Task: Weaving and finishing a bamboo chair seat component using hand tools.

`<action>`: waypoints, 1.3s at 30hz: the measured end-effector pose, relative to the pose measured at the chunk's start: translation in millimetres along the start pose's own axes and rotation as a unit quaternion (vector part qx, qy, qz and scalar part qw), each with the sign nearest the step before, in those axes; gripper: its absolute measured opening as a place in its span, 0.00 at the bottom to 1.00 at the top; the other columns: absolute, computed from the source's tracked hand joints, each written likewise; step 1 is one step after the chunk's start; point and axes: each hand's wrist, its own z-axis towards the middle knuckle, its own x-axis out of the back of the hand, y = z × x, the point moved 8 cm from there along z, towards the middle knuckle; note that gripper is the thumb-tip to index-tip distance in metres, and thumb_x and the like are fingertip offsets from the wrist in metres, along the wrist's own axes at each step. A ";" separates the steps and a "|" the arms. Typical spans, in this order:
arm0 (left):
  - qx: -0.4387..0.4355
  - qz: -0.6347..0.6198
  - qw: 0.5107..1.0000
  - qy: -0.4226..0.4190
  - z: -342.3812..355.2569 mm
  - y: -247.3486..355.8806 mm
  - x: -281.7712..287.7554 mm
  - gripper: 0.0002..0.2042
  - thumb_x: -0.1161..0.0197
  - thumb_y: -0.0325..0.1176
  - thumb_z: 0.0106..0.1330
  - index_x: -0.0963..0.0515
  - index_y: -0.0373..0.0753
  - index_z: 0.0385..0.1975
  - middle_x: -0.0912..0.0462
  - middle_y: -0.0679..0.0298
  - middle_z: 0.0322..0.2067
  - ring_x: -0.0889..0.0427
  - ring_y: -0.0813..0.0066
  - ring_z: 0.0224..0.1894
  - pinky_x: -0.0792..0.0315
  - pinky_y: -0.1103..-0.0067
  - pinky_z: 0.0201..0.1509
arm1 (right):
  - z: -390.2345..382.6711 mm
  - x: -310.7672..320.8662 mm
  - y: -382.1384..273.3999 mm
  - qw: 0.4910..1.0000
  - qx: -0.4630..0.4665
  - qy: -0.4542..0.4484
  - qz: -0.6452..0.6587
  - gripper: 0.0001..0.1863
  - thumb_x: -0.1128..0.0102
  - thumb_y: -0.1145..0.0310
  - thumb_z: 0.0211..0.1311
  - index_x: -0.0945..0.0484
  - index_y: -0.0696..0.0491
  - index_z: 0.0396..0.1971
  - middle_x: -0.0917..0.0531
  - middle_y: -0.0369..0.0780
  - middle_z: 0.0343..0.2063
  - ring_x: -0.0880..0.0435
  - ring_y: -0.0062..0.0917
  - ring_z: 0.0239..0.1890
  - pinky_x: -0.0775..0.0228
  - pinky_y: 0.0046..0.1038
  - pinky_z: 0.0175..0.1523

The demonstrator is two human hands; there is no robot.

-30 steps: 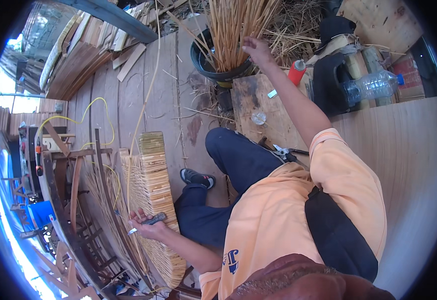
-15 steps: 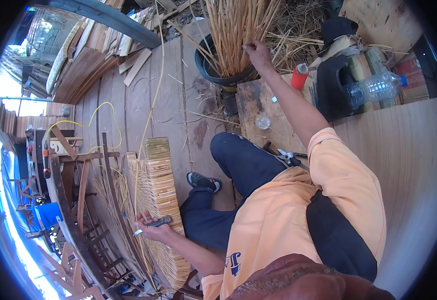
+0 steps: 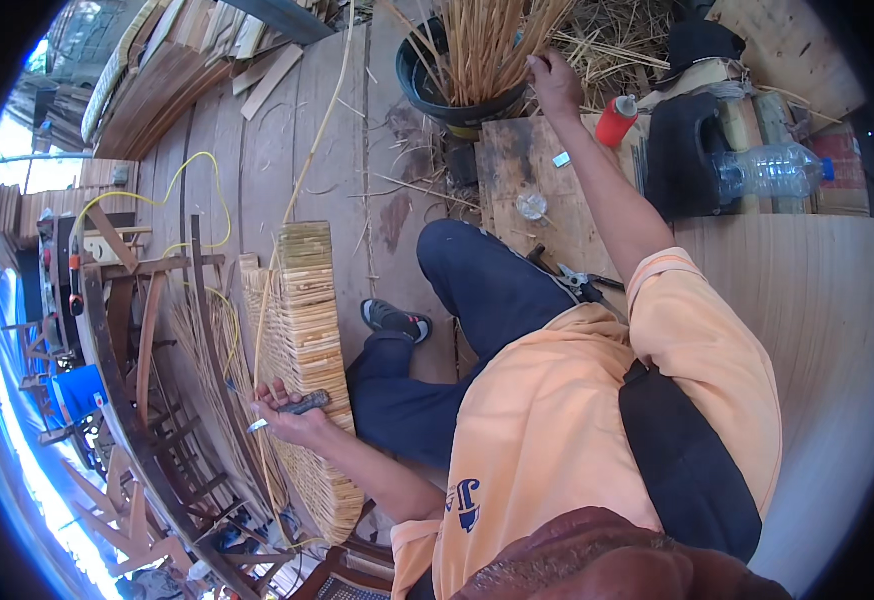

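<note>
My left hand point(image 3: 295, 424) is closed around a knife-like tool with a dark handle point(image 3: 309, 402) and a pale, narrow end point(image 3: 258, 425). It hovers by the woven seat panel point(image 3: 309, 340), whose edge is wrapped in tan cane. One long cane strand point(image 3: 309, 160) runs up from the panel past the top of the view. At the far side, my right hand point(image 3: 556, 88) has its fingertips pinched together beside a bundle of canes point(image 3: 482, 60) standing in a dark bucket point(image 3: 412, 90). Whatever is in that pinch is too small to make out.
On a wooden board at right lie pliers point(image 3: 579, 280), a small clear cup point(image 3: 531, 206) and a red bottle point(image 3: 616, 122). Beyond them is a clear plastic bottle point(image 3: 772, 170). Wood planks point(image 3: 157, 95) are stacked far left; a yellow cord point(image 3: 219, 190) and chair frames point(image 3: 152, 350) are left.
My right hand has shifted right, from against the canes to their outer edge. My left hand still grips the tool by the panel. The whole view has tilted, moving most things upward.
</note>
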 end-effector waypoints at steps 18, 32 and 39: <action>0.006 0.002 1.000 0.003 2.1 0.3 4.1 0.14 0.48 0.43 0.69 0.28 0.37 0.42 0.25 0.66 0.35 0.22 0.76 0.33 0.39 0.89 0.18 | -18.1 17.3 -47.3 0.997 0.066 -0.036 -0.006 0.09 0.42 0.68 0.59 0.22 0.50 0.39 0.19 0.44 0.32 0.18 0.36 0.38 0.28 0.30 0.43; 0.010 -0.008 1.000 0.014 -4.6 6.5 0.5 0.14 0.48 0.43 0.69 0.29 0.37 0.42 0.24 0.66 0.35 0.22 0.77 0.33 0.39 0.91 0.18 | 112.0 92.7 -225.8 0.946 0.279 0.154 0.056 0.12 0.48 0.65 0.61 0.24 0.58 0.38 0.20 0.43 0.24 0.19 0.29 0.27 0.29 0.29 0.34; 0.022 -0.016 1.000 0.014 -5.5 5.3 0.2 0.15 0.47 0.44 0.68 0.29 0.38 0.43 0.25 0.67 0.35 0.23 0.79 0.33 0.39 0.91 0.18 | 141.6 75.8 -253.6 0.905 0.211 -0.307 0.208 0.16 0.46 0.68 0.58 0.22 0.58 0.45 0.18 0.42 0.26 0.19 0.29 0.30 0.28 0.28 0.36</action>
